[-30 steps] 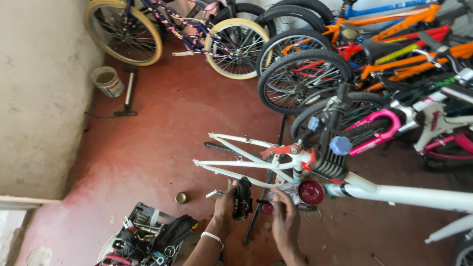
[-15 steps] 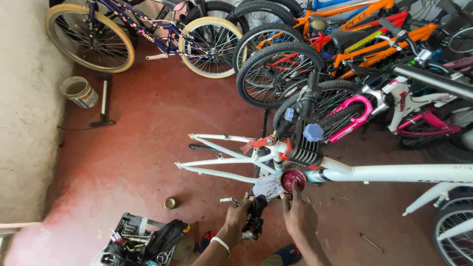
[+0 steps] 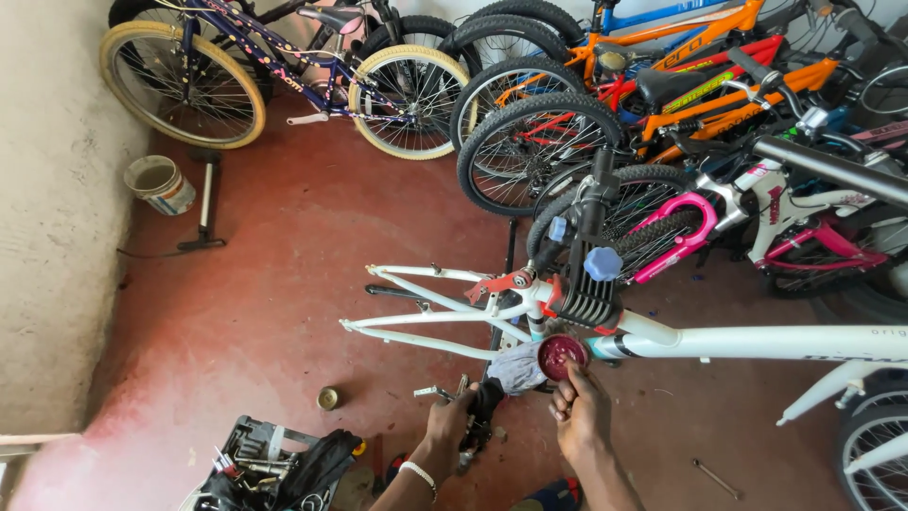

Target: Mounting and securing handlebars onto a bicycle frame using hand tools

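Hands at the bottom bracket of a white bicycle frame, clamped in a stand.

The right hand [image 3: 579,414] has its fingers pressed on the red-smeared bracket shell [image 3: 562,356] of the white frame [image 3: 757,343], which lies at 5 o'clock of the view. The left hand [image 3: 452,421], at 9 o'clock of the right, has its fingers clenched around a black tool [image 3: 484,409]. A grey rag [image 3: 515,367] hangs beside the shell. An open toolbox [image 3: 274,466] sits on the red floor [image 3: 284,284] at 7 o'clock.

Red concrete floor [image 3: 265,284]; rough grey wall [image 3: 47,237] at left; parked bicycles [image 3: 586,104] crowd far side; daylight
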